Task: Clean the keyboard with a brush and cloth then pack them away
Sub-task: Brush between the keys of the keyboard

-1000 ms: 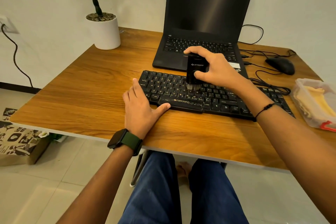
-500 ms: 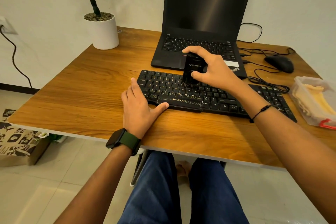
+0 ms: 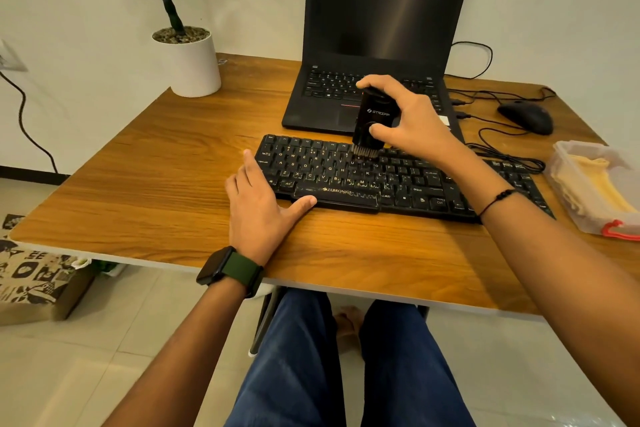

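Your right hand (image 3: 412, 125) has its fingers curled round the black brush (image 3: 373, 121), thumb on the near face and the other fingers wrapped over the top and far side, so the body is clamped upright with the bristles pointing down. The bristle tips touch the upper letter rows near the middle of the keyboard (image 3: 398, 180). Your left hand (image 3: 258, 208) lies flat on the table (image 3: 138, 184), fingers straight and close together along the keyboard's left end, thumb spread out against its front edge beside the space bar. It braces the keyboard and grips nothing.

By my reading you are partway through the brushing; the right-hand keys and the cloth wipe are yet to come.

What could go wrong: press too hard and the bristles may splay or catch under a keycap and lever it up. If your left hand lifts, a firm stroke could push the keyboard back into the laptop (image 3: 377, 45) just behind it. A wide sweep to the right risks snagging the mouse cables (image 3: 502, 152) that lie beside the keyboard's far edge.

At your right, near the table's edge, sits a clear plastic box (image 3: 568, 184) with no lid on and a red clasp at its near end. Inside lies the folded yellow cloth (image 3: 599, 184), untouched. Far left stands a white pot (image 3: 190, 69) filled with pebbles and a green plant stem.
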A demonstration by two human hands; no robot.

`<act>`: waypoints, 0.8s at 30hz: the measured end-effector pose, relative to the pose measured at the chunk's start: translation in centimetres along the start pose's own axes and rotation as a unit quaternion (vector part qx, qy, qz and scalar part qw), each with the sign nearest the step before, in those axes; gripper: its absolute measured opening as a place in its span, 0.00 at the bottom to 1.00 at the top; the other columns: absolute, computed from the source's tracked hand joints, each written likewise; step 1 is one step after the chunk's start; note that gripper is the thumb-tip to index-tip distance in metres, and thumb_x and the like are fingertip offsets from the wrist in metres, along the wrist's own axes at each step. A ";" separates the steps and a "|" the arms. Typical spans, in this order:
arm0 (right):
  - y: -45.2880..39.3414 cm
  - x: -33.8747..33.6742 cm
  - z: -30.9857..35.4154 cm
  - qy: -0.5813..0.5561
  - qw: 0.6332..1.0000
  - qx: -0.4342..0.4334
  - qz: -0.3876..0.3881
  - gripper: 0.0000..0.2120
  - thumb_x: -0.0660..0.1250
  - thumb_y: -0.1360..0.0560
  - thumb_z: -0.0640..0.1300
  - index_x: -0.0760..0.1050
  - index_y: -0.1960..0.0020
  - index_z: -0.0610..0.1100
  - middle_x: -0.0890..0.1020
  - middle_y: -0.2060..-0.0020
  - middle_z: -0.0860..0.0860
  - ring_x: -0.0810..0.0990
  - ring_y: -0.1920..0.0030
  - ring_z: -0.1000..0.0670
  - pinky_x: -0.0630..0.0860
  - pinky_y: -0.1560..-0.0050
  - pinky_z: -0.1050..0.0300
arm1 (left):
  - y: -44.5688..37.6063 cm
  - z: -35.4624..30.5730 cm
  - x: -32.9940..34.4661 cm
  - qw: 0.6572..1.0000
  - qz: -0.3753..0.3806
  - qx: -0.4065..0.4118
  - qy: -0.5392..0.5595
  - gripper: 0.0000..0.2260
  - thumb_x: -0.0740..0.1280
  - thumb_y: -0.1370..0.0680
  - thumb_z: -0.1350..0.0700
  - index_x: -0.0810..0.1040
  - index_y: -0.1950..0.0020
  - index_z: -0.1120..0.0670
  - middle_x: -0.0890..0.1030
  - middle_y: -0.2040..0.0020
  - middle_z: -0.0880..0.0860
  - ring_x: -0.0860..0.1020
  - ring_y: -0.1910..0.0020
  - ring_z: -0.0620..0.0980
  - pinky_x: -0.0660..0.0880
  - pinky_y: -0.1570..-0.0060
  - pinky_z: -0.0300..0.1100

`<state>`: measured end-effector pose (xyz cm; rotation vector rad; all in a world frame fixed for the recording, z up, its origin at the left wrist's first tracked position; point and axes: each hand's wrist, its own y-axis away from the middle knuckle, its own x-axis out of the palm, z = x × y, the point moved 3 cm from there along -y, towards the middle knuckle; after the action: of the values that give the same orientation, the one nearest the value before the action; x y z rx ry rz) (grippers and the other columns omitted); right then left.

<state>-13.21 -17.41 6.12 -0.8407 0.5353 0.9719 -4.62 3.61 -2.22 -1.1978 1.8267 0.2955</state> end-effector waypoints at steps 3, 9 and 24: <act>-0.1 0.4 -0.4 0.006 1.000 0.005 0.009 0.28 0.67 0.29 0.34 0.66 0.33 0.51 0.71 0.43 0.56 0.75 0.47 0.53 0.77 0.54 0.66 | -0.1 0.0 0.1 1.000 0.003 -0.001 0.001 0.52 0.70 0.34 0.37 0.45 0.25 0.61 0.60 0.27 0.59 0.57 0.31 0.59 0.60 0.33 0.50; 1.2 0.3 -0.1 -0.013 0.999 -0.001 0.034 0.28 0.67 0.29 0.34 0.65 0.33 0.51 0.71 0.43 0.55 0.75 0.47 0.53 0.78 0.54 0.68 | -0.1 0.1 0.2 1.000 0.004 0.000 0.002 0.52 0.70 0.34 0.37 0.45 0.25 0.61 0.59 0.27 0.59 0.57 0.30 0.58 0.60 0.32 0.50; 1.0 -0.9 0.1 -0.020 1.000 0.010 0.019 0.28 0.67 0.28 0.34 0.65 0.33 0.52 0.70 0.40 0.56 0.72 0.44 0.55 0.74 0.56 0.74 | -0.1 0.1 0.2 1.000 0.000 -0.004 -0.003 0.52 0.71 0.34 0.37 0.46 0.24 0.61 0.59 0.27 0.59 0.57 0.30 0.59 0.60 0.33 0.51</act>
<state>-14.55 -17.43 6.48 -0.7947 0.5265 1.0150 -4.49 3.48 -2.39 -1.2012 1.8220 0.3073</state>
